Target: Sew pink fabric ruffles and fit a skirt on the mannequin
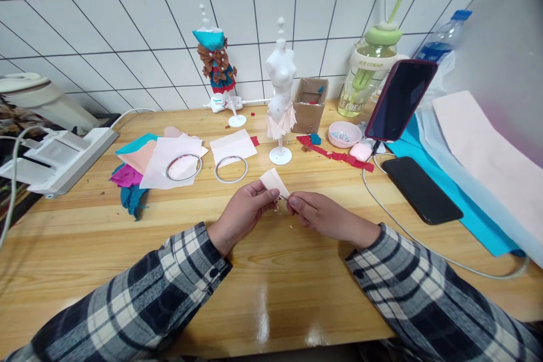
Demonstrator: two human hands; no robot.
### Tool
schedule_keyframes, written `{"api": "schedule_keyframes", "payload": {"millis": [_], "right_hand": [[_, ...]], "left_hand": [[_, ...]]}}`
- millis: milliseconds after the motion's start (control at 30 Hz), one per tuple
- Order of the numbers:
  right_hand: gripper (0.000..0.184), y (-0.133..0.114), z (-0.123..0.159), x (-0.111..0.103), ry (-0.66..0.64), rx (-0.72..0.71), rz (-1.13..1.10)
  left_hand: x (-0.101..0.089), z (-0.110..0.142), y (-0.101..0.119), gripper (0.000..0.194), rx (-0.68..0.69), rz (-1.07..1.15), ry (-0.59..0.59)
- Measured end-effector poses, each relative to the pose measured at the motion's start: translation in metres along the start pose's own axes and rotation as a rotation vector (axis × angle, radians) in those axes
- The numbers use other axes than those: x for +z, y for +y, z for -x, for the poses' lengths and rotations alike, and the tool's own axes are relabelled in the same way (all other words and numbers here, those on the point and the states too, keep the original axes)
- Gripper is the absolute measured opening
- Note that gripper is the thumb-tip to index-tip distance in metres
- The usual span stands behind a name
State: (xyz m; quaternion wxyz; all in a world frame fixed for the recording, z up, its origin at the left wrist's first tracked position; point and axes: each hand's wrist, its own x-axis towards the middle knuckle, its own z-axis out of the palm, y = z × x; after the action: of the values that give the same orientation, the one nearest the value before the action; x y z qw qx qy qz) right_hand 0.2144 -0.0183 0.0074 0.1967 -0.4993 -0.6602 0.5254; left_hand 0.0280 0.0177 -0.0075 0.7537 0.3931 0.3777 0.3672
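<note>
My left hand (250, 207) pinches a small piece of pale pink crepe paper (275, 181) between thumb and fingers, above the middle of the table. At the paper's lower right corner, my right hand (314, 212) has its thumb and finger closed on the edge. Tiny pale scraps (291, 227) lie on the wood below. Just beyond my hands stands a white mini mannequin (280, 90) with a pale pink ruffled paper strip (280, 123) around its hips. Behind it to the left, a second mannequin wears a blue, brown and red paper dress (217, 62).
Two silver rings (231, 181) rest on paper sheets (161, 161) at left. Right of the mannequin are a cardboard box (311, 107), red scraps (339, 156), a pink bowl of beads (345, 134) and a propped phone (403, 99). A white cable (403, 231) crosses the right side.
</note>
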Motion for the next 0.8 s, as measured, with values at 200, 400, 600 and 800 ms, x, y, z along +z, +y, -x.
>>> {"api": "schedule_keyframes", "payload": {"millis": [200,400,600,800], "right_hand": [[0.04,0.0026,-0.0007,0.0007,0.004,-0.011,-0.007],[0.04,0.0023,-0.0023,0.001,0.008,-0.012,0.009],[0.043,0.0024,-0.0021,0.001,0.014,-0.038,0.007],[0.041,0.0015,0.0017,0.0079,-0.022,0.015,-0.103]], "left_hand": [[0.0016,0.0007,0.0007,0.021,-0.006,0.014,0.024],[0.0023,0.0011,0.0015,0.022,-0.01,0.022,0.036],[0.0006,0.001,0.0009,0.018,-0.005,0.051,0.015],[0.0008,0.0006,0.002,0.016,-0.015,0.099,0.048]]}}
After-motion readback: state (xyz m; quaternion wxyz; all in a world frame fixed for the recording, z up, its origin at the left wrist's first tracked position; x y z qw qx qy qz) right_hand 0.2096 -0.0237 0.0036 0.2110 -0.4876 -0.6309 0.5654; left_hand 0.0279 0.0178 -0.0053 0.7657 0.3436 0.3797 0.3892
